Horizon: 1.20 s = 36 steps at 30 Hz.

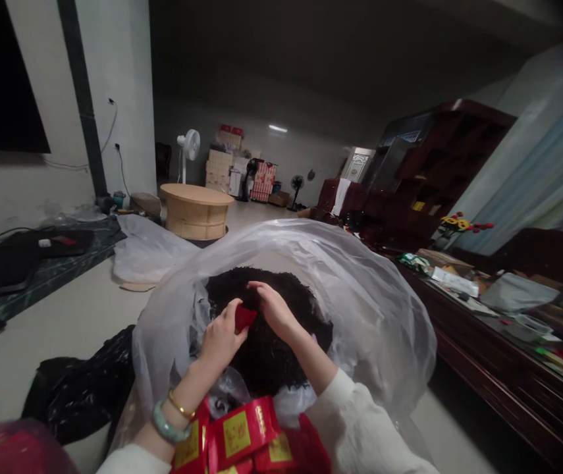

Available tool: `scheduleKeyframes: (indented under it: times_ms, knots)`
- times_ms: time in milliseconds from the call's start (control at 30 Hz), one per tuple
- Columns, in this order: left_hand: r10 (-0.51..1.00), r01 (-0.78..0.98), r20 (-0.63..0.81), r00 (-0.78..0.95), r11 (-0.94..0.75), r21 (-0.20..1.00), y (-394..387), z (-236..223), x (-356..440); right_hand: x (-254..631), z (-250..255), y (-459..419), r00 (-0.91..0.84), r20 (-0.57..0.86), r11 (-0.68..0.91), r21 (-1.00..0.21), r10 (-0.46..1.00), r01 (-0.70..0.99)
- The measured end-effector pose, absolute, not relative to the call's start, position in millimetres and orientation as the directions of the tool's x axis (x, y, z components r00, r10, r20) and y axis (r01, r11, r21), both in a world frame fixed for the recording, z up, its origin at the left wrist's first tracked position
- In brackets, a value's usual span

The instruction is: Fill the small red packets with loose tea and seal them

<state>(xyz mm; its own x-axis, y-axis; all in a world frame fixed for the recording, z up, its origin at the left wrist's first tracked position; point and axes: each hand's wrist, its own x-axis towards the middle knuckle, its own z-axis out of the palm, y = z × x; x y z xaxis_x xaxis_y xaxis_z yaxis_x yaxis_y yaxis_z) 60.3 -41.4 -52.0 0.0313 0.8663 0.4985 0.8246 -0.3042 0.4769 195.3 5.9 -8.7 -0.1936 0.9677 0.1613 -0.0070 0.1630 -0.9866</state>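
Observation:
A big clear plastic bag (360, 289) stands open in front of me, filled with dark loose leaves (266, 349). My left hand (220, 337) is closed on a small red packet (244, 317) held over the leaves. My right hand (274, 308) reaches into the bag just right of the packet, its fingers bent and pinched together on the dark leaves. A green bangle and a gold bracelet (175, 418) sit on my left wrist. Several red packets with yellow labels (241, 434) lie heaped at the bag's near edge, below my arms.
A black plastic bag (78, 392) lies on the floor at the left. Another clear bag (150, 247) and a round wooden stand (196, 210) sit farther back. A dark wooden counter (498, 355) cluttered with papers runs along the right. Fans and stacked boxes (222, 164) line the far wall.

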Motion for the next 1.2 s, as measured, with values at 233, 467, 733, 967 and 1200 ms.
scheduleKeyframes:
  times_ms: [233, 467, 733, 967, 1200]
  knots:
    - [0.86, 0.819, 0.508, 0.035, -0.316, 0.479, -41.5, -54.3, 61.0, 209.2, 0.2, -7.2, -0.348, 0.36, 0.499, -0.682, 0.865, 0.534]
    - [0.804, 0.779, 0.586, 0.103, -0.431, 0.455, -42.2, -58.5, 60.8, 206.1, 21.0, -5.4, -0.404, 0.315, 0.512, -0.509, 0.859, 0.692]
    - [0.847, 0.764, 0.532, 0.005, -0.346, 0.544, -38.1, -73.1, 53.7, 202.9, 24.7, -10.4, -0.404, 0.351, 0.535, -0.539, 0.845, 0.651]
    - [0.834, 0.762, 0.552, 0.003, -0.36, 0.539, -37.9, -82.4, 56.7, 206.8, 27.0, -13.0, -0.544, 0.296, 0.619, -0.354, 0.785, 0.701]
    - [0.773, 0.782, 0.634, -0.025, -0.38, 0.494, -38.1, -82.3, 62.7, 200.5, 13.1, -14.6, -0.403, 0.441, 0.587, -0.464, 0.802, 0.663]
